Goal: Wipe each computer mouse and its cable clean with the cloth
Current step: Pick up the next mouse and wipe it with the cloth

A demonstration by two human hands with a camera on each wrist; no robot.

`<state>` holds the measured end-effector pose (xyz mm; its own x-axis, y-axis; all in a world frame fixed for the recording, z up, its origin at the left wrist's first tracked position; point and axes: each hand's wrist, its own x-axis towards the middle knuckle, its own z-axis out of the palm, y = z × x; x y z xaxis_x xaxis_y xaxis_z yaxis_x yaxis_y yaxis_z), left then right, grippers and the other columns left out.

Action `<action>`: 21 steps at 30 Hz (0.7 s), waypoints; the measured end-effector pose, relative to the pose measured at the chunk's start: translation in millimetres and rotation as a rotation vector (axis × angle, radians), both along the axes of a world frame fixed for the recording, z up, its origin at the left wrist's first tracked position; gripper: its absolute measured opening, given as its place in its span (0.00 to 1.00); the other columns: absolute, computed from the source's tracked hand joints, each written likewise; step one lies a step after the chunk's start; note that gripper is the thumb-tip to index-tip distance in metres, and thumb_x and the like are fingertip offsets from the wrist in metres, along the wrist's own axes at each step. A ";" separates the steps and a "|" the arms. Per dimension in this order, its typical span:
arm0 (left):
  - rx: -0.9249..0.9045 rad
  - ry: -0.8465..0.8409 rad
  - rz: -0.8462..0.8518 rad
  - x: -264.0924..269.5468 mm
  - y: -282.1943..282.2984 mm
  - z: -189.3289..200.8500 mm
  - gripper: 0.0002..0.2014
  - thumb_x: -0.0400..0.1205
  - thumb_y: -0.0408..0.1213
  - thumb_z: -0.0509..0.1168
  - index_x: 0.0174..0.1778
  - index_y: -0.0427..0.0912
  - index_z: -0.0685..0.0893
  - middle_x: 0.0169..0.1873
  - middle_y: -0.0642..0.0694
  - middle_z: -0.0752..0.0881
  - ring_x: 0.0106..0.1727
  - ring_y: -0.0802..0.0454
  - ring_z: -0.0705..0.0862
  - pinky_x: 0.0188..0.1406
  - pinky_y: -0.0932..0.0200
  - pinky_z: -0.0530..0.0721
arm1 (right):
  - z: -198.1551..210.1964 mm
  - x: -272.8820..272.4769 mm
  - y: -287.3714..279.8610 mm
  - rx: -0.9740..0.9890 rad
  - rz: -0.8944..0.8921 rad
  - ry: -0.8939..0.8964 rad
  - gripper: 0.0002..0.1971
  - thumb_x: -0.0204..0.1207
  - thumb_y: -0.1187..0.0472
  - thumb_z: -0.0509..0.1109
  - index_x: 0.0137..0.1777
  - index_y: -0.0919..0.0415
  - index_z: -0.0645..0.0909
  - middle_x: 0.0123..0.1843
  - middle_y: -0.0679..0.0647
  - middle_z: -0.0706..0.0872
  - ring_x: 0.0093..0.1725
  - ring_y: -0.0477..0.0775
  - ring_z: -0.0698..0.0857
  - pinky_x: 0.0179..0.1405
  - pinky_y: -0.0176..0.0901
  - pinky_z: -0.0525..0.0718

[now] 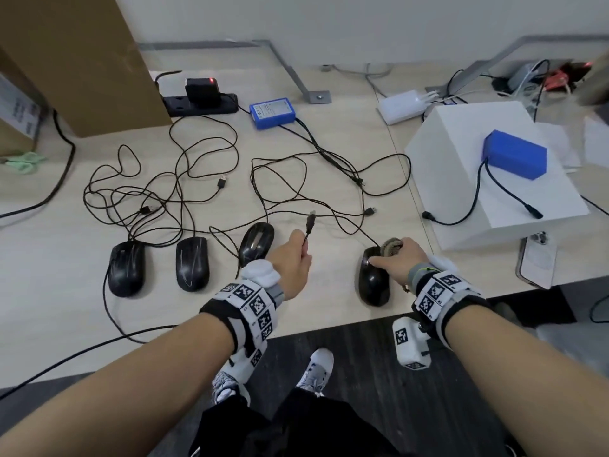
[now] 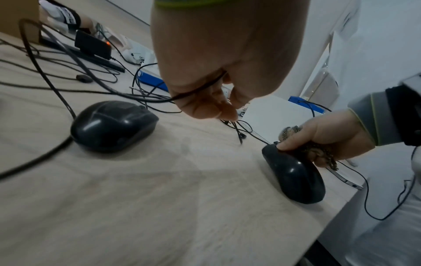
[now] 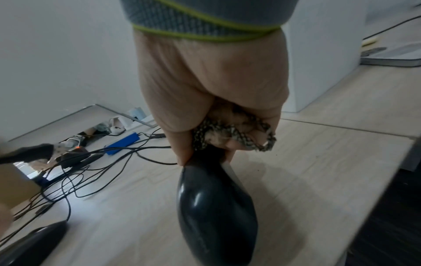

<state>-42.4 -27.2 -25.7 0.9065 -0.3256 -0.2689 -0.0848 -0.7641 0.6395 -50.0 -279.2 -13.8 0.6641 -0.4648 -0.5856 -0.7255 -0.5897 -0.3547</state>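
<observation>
Left hand [image 1: 293, 258] curled round thin black cable [image 1: 333, 222], pinching it just behind USB plug [image 1: 310, 222]; plug raised off desk [image 1: 329, 153], tip pointing away from person.

Right hand [image 1: 400, 258] bunches patterned cloth [image 1: 390, 246] in curled fingers, thumb [image 1: 382, 262] pressed on front of rightmost mouse [image 1: 374, 282].

That mouse lies flat near desk's front edge, long axis running near-to-far, cable end pointing away.

Three other mice [image 1: 192, 263] in row to left, same heading, cables tangled behind.
</observation>
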 end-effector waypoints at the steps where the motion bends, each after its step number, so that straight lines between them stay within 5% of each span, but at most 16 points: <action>1: 0.003 0.011 -0.040 1.3 1.5 3.1 0.10 0.83 0.42 0.58 0.43 0.55 0.62 0.34 0.50 0.83 0.30 0.48 0.82 0.34 0.47 0.84 | 0.2 0.4 -1.1 -0.013 0.000 0.014 0.38 0.63 0.44 0.80 0.68 0.61 0.70 0.59 0.61 0.83 0.56 0.65 0.83 0.56 0.55 0.84; 4: 0.001 0.020 -0.125 3.8 4.1 15.0 0.06 0.85 0.37 0.56 0.45 0.52 0.66 0.39 0.52 0.85 0.35 0.51 0.82 0.35 0.54 0.81 | 11.4 8.9 12.8 -0.088 0.061 -0.049 0.31 0.69 0.48 0.78 0.66 0.59 0.70 0.58 0.59 0.83 0.56 0.65 0.82 0.54 0.50 0.81; 8: 0.002 0.039 -0.139 16.0 9.7 22.1 0.09 0.83 0.36 0.55 0.44 0.57 0.67 0.41 0.56 0.86 0.39 0.49 0.83 0.37 0.56 0.81 | 44.0 21.1 66.8 0.134 0.311 -0.472 0.19 0.68 0.55 0.80 0.55 0.51 0.76 0.45 0.42 0.84 0.44 0.46 0.83 0.46 0.36 0.75; 11: -0.023 0.004 -0.134 29.0 17.7 35.6 0.08 0.79 0.39 0.57 0.50 0.57 0.74 0.43 0.54 0.88 0.44 0.47 0.85 0.46 0.50 0.83 | 60.8 28.6 104.6 0.185 0.684 -0.456 0.19 0.69 0.55 0.78 0.56 0.49 0.73 0.43 0.43 0.83 0.43 0.53 0.84 0.41 0.40 0.76; 13: -0.022 0.015 -0.092 38.3 29.1 43.6 0.04 0.80 0.36 0.61 0.47 0.50 0.78 0.37 0.54 0.86 0.42 0.48 0.84 0.44 0.55 0.80 | 63.2 37.4 110.1 0.116 0.752 -0.388 0.18 0.70 0.51 0.77 0.55 0.47 0.72 0.43 0.46 0.83 0.45 0.57 0.84 0.41 0.42 0.78; 15: 0.061 -0.030 -0.044 52.2 58.8 48.2 0.05 0.79 0.39 0.63 0.41 0.55 0.75 0.30 0.57 0.82 0.35 0.53 0.81 0.38 0.61 0.79 | 64.4 49.6 107.2 0.061 0.671 -0.400 0.17 0.70 0.47 0.76 0.53 0.46 0.73 0.46 0.47 0.86 0.46 0.57 0.85 0.46 0.44 0.82; 18: 0.332 -0.124 0.020 74.6 109.8 57.4 0.01 0.76 0.52 0.57 0.40 0.64 0.72 0.35 0.55 0.84 0.36 0.50 0.83 0.40 0.51 0.86 | 68.4 72.5 88.0 -0.015 0.389 -0.458 0.20 0.69 0.43 0.76 0.56 0.48 0.76 0.51 0.49 0.87 0.49 0.57 0.85 0.53 0.47 0.83; 21: 0.592 -0.129 0.109 89.3 153.3 78.4 0.03 0.83 0.50 0.56 0.45 0.58 0.73 0.40 0.47 0.83 0.38 0.46 0.81 0.34 0.55 0.81 | 81.8 94.9 71.6 -0.058 0.120 -0.504 0.23 0.70 0.43 0.75 0.61 0.52 0.76 0.56 0.55 0.85 0.53 0.61 0.83 0.54 0.45 0.80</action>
<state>46.8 126.1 52.7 0.9634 -0.0584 -0.2615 -0.0348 -0.9949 0.0942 45.0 -207.6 68.0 0.9074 -0.3905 -0.1554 -0.3995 -0.6869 -0.6070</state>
